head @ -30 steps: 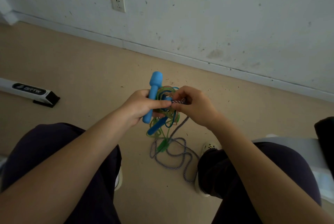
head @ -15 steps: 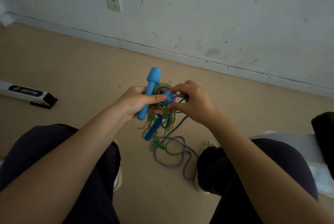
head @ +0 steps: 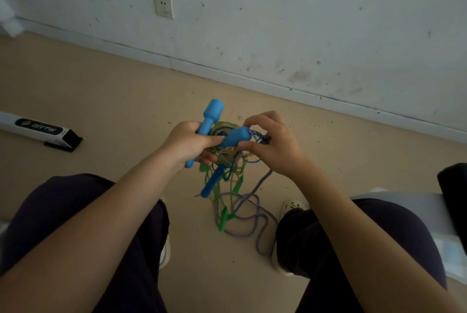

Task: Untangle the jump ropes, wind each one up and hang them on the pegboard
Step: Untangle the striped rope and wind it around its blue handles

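Fingers of left hand (head: 187, 143) grip upright blue handle (head: 209, 123); right hand (head: 273, 146) pinches braided rope (head: 257, 136).

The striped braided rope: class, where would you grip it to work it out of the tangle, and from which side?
Grip the striped braided rope just below the right hand, coming from the right. There it hangs as one free strand clear of the green cords; near the blue handle it is knotted in.
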Tool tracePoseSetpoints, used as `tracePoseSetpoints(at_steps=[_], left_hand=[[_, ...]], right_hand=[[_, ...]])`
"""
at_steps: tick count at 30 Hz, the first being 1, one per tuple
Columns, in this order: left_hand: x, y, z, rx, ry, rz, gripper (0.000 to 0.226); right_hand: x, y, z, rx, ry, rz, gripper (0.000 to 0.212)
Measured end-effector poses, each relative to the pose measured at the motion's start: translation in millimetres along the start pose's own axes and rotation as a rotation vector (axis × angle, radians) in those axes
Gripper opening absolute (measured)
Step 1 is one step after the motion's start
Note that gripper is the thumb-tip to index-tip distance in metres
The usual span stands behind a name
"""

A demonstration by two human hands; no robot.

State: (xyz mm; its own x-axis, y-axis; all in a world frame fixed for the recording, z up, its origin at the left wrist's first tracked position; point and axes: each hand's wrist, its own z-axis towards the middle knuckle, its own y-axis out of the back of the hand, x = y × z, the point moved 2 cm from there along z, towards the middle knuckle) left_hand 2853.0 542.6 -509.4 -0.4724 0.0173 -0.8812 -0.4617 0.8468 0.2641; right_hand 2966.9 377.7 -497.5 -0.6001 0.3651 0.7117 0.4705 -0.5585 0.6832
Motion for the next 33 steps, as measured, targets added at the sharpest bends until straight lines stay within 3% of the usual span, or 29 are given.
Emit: tracePoseSetpoints(at_steps=[3, 11, 15, 17, 19, 22, 29, 33], left_hand=[[2.5, 9.0, 3.8, -0.102, -0.021, 0.143, 0.016], [2.6, 19.6, 4.8, -0.167, -0.073, 0.281, 0.033], [-6.9, 16.3, -3.1, -0.174, -0.222, 0.209, 0.034], [-15.3, 13.4, -9.4, -0.114, -0.279, 0.15, 0.036], [-18.9, 6.6, -13.9, 0.048, -0.28, 0.156, 0.035], [-16.0, -1.6, -14.3, 0.154, -0.254, 0.233, 0.022], [-8.4, 11.2, -6.8, 0.107, -0.198, 0.288, 0.023], [-5.2, 11.6, -7.6, 0.114, -0.18, 0.288, 0.025]], right_hand=[[-3.8, 10.3, 1.9, -0.075, -0.069, 0.043, 0.033], [-8.5, 25.0, 3.2, -0.24, -0.259, 0.184, 0.023], [-8.9, 19.4, 2.9, -0.165, -0.258, 0.187, 0.028], [-5.5, 11.0, 1.8, -0.105, -0.276, 0.263, 0.029], [-2.0, 3.2, 0.4, -0.048, -0.284, 0.398, 0.027], [0.7, -4.0, -2.5, 0.064, -0.281, 0.501, 0.024], [-8.8, 5.2, 0.3, 0.12, -0.307, 0.235, 0.041], [-14.9, 1.0, 1.8, 0.133, -0.337, -0.012, 0.024]])
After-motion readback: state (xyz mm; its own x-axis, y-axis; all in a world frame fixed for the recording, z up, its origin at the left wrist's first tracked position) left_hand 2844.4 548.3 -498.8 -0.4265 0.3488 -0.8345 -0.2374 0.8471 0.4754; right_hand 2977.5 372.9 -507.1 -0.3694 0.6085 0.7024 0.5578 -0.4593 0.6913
